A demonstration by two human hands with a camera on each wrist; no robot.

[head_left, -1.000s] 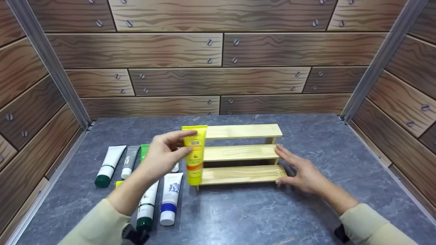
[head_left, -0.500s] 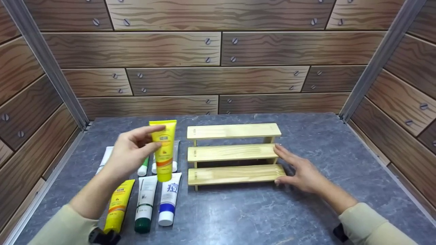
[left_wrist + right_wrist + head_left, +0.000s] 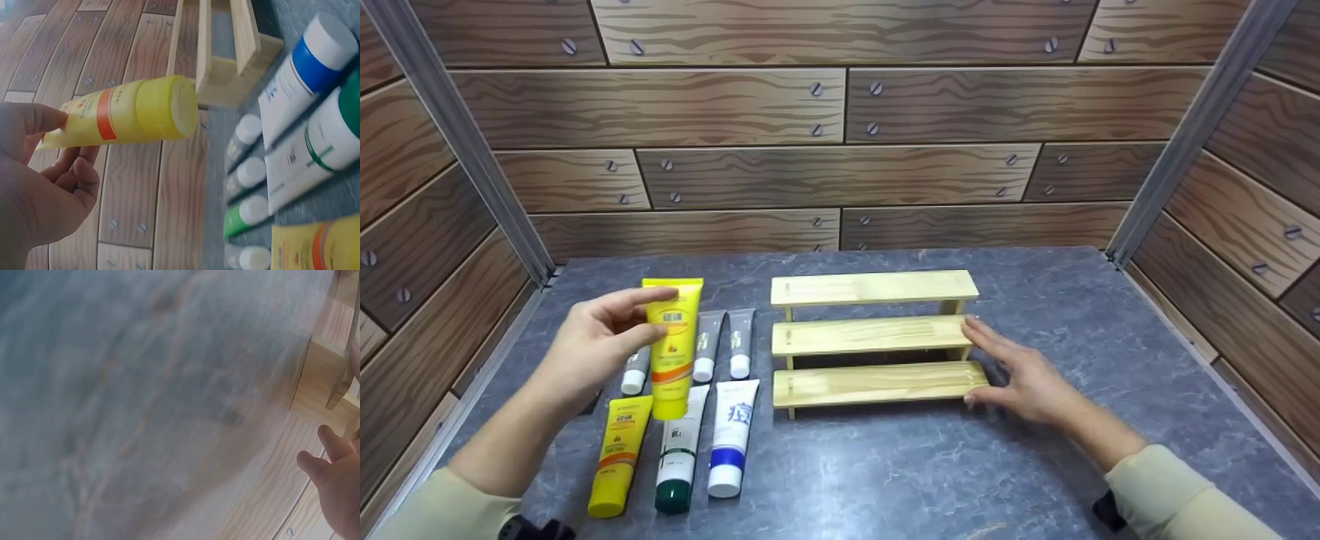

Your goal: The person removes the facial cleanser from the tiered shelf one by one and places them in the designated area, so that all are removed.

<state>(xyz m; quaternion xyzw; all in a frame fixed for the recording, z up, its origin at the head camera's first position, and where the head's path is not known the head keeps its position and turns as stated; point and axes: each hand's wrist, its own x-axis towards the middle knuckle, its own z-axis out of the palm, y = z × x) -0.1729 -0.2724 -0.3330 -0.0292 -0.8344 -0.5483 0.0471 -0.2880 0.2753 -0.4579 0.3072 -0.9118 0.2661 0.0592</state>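
My left hand [image 3: 592, 337] pinches a yellow squeeze tube [image 3: 675, 360] by its flat upper end. The tube hangs cap down above the other tubes; its yellow cap [image 3: 167, 107] faces the left wrist camera. My right hand [image 3: 1027, 382] touches the right end of a three-tier wooden shelf [image 3: 870, 334], fingertips at the middle tier and thumb at the bottom one. In the right wrist view only part of the hand [image 3: 340, 486] shows beside the wood. No tube stands on any tier.
Left of the shelf lie another yellow tube [image 3: 619, 457], a white tube with a green cap [image 3: 676, 454] and a white tube with a blue band [image 3: 729, 435]. Grey tubes [image 3: 741, 341] lie behind them, with a green tube [image 3: 243, 219]. Wood-patterned walls surround the table.
The left hand has carried the yellow tube leftward, from in front of the shelf's left end to over the laid-out tubes. The right hand and the shelf have stayed put.
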